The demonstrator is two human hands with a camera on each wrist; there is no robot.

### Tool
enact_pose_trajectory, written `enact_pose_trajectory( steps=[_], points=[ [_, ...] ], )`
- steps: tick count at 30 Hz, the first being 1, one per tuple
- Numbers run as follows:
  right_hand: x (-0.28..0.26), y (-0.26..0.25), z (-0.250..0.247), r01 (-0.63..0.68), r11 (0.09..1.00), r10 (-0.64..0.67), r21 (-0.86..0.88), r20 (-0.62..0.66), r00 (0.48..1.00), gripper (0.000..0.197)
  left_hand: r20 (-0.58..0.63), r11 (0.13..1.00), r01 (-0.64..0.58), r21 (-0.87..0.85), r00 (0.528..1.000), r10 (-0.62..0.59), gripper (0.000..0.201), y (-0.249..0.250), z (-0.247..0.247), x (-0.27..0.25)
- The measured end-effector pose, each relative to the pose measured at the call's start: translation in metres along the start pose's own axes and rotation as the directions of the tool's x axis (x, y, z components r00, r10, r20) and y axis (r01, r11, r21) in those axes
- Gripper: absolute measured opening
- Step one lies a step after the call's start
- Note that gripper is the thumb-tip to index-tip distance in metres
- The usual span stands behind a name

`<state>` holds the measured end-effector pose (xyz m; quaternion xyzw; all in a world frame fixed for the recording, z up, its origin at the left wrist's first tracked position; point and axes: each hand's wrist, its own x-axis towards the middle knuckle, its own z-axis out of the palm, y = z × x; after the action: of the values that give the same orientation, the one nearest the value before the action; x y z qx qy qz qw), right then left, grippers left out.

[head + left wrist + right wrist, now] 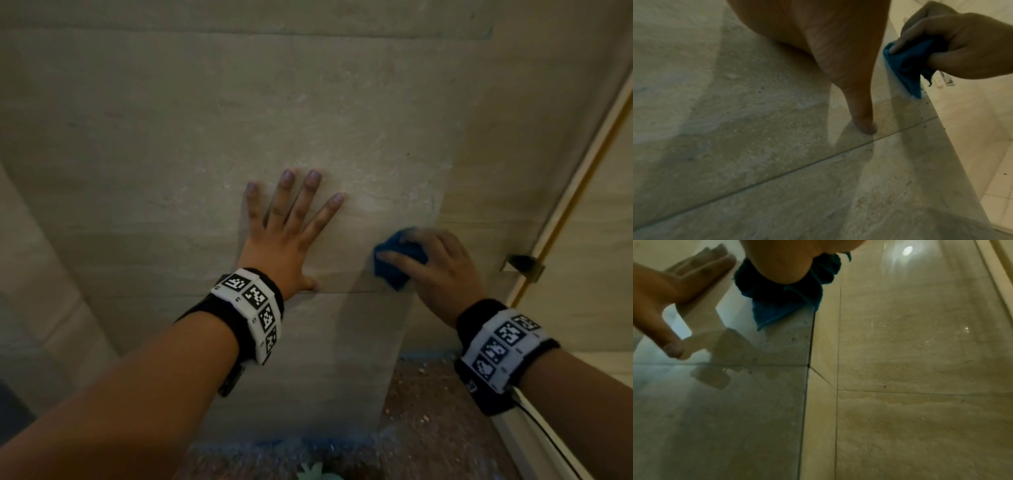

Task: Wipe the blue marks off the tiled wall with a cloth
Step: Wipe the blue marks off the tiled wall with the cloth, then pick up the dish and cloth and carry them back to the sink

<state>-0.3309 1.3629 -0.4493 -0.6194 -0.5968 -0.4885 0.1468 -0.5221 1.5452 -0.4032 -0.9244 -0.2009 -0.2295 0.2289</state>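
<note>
My left hand point(287, 222) lies flat on the beige tiled wall point(171, 137), fingers spread and straight; its thumb point(863, 120) touches the tile just above a grout line. To its right my right hand point(435, 260) grips a bunched blue cloth point(394, 260) and presses it against the wall near the tile's right edge. The left wrist view shows the cloth point(906, 65) pinched between curled fingers. In the right wrist view the cloth point(785, 293) hangs below the palm beside the corner joint. A faint blue mark point(488, 32) shows on the wall at upper right.
A wall corner point(809, 353) runs vertically right of the cloth, with another tiled face beyond. A door frame point(582, 171) and a metal latch point(522, 265) stand at the right. Speckled floor point(428, 411) lies below.
</note>
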Motion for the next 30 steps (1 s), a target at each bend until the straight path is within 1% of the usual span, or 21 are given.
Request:
enact_pose_trajectory(
  steps=[4, 6, 8, 10, 13, 15, 20, 22, 24, 26, 29, 30],
  points=[
    [0.014, -0.001, -0.008, -0.174, 0.985, 0.173, -0.012, -0.086, 0.981, 0.041, 0.004, 1.000, 0.005, -0.004, 1.000, -0.005, 0.153, 0.001, -0.001, 0.000],
    [0.013, -0.006, -0.006, -0.216, 0.976, 0.214, -0.008, -0.107, 0.971, 0.044, 0.003, 1.000, 0.005, -0.007, 1.000, -0.005, 0.152, 0.002, 0.000, -0.001],
    [0.005, -0.012, -0.001, -0.230, 0.973, 0.228, -0.007, -0.110, 0.967, 0.051, -0.002, 1.000, 0.004, -0.009, 1.000, -0.004, 0.151, 0.002, 0.000, -0.001],
    [-0.009, -0.018, 0.005, -0.217, 0.976, 0.216, -0.001, -0.073, 0.974, 0.062, -0.011, 1.000, 0.001, -0.005, 1.000, -0.001, 0.151, 0.001, 0.001, -0.002],
    [-0.030, -0.027, 0.012, -0.182, 0.983, 0.181, 0.022, 0.051, 0.982, 0.074, -0.025, 1.000, -0.005, 0.002, 1.000, 0.005, 0.149, 0.001, 0.004, -0.004],
    [-0.040, -0.031, 0.015, -0.175, 0.984, 0.170, 0.032, 0.107, 0.980, 0.074, -0.028, 1.000, -0.002, 0.012, 1.000, 0.003, 0.148, 0.002, 0.005, -0.005],
    [-0.052, -0.043, 0.014, -0.162, 0.984, 0.146, 0.067, 0.200, 0.969, 0.076, -0.064, 1.000, 0.003, 0.024, 0.998, -0.002, 0.145, 0.004, 0.009, -0.010],
    [-0.055, -0.047, 0.010, -0.164, 0.984, 0.142, 0.072, 0.246, 0.959, 0.069, -0.070, 1.000, 0.000, 0.024, 0.998, 0.002, 0.143, 0.006, 0.007, -0.013],
    [-0.060, -0.049, 0.008, -0.156, 0.986, 0.132, 0.056, 0.307, 0.943, 0.059, -0.075, 1.000, -0.001, 0.028, 0.997, 0.003, 0.136, 0.008, 0.006, -0.016],
    [-0.066, -0.051, 0.008, -0.164, 0.986, 0.136, 0.038, 0.395, 0.908, 0.055, -0.084, 0.999, -0.010, 0.046, 0.996, 0.014, 0.128, 0.009, 0.005, -0.020],
    [-0.070, -0.053, 0.006, -0.180, 0.984, 0.143, 0.012, 0.558, 0.818, 0.051, -0.093, 0.998, -0.043, 0.042, 0.995, 0.047, 0.116, 0.013, 0.010, -0.035],
    [-0.072, -0.053, 0.007, -0.179, 0.984, 0.144, -0.001, 0.602, 0.785, 0.050, -0.077, 0.997, -0.070, 0.027, 0.994, 0.072, 0.110, 0.015, 0.013, -0.042]
  ],
)
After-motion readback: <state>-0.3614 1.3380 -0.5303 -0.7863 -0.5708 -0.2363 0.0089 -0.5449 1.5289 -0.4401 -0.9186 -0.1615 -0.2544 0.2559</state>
